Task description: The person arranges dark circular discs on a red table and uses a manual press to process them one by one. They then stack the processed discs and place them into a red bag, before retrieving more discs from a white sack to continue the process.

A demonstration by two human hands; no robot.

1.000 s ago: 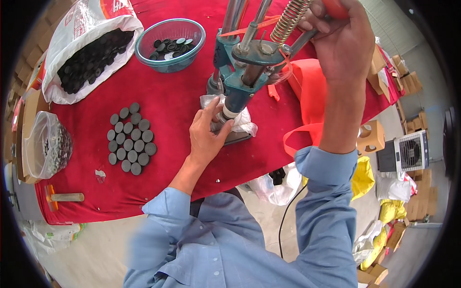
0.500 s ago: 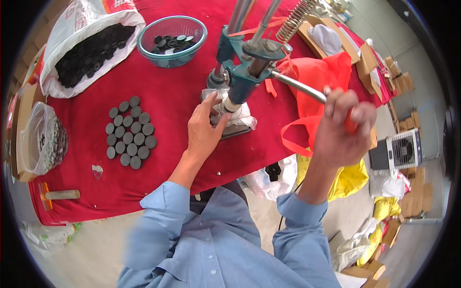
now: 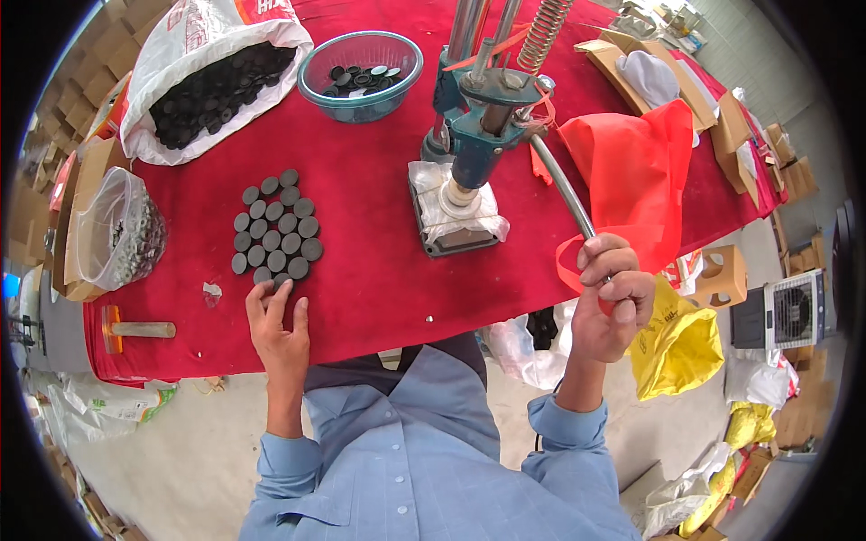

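My left hand (image 3: pixel 280 334) is over the near edge of a cluster of round dark grey caps (image 3: pixel 272 234) on the red cloth. Its fingers are spread, with the fingertips at the nearest cap and the thumb apart. My right hand (image 3: pixel 615 293) is wrapped round the end of the metal lever (image 3: pixel 568 191) of a green hand press (image 3: pixel 478 144). Beneath the press's ram, its base (image 3: pixel 458 239) is covered with white wrapping. Whether a cap lies under the ram cannot be made out.
Behind the caps stand a white sack (image 3: pixel 149 126) of black caps and a teal bowl (image 3: pixel 361 108) of caps. A clear tub (image 3: pixel 117 230) of small parts and a hammer (image 3: pixel 144 329) are at the left. Right of the press lies a red bag (image 3: pixel 636 171).
My left hand has left the press base and moved left to the near caps. The lever has swung down toward me with my right hand still on it. The whole view has shifted.
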